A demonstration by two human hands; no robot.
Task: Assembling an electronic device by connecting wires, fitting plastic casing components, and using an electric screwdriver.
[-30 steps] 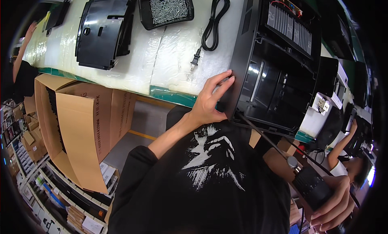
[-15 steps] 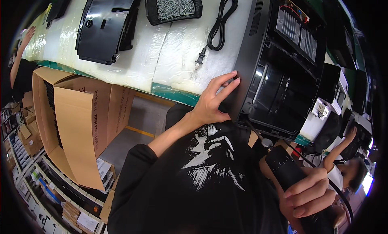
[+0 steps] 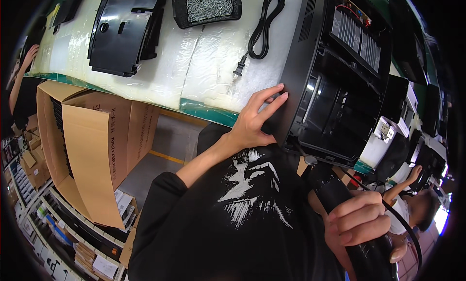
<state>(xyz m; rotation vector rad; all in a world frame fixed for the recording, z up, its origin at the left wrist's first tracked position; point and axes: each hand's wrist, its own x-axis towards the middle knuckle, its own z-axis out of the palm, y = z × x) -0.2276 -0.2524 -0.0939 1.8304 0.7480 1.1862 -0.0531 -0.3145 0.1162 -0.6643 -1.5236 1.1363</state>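
On the right of the bench stands an open black appliance housing [image 3: 295, 62], with a ribbed metal part [image 3: 354, 42] and wiring in its upper section. My left hand [image 3: 253, 121] rests its spread fingertips against the housing's left wall. At the lower right my right hand [image 3: 361, 220] is wrapped round a black cylindrical electric screwdriver [image 3: 331, 188]. The tool's silver nose points up and left, toward the housing's near edge. Whether its bit touches the housing I cannot tell. A coiled black power cord [image 3: 262, 38] lies left of the housing.
A black tray of screws [image 3: 208, 5] and a curved black panel [image 3: 121, 35] lie on the film-covered bench. Below its edge stands an open cardboard box [image 3: 87, 154]. One person's hand [image 3: 30, 55] shows at far left, another person [image 3: 410, 208] at far right.
My right hand and the screwdriver have shifted slightly up and left. The left hand keeps its place on the housing. At both sides, the other people's arms have moved.
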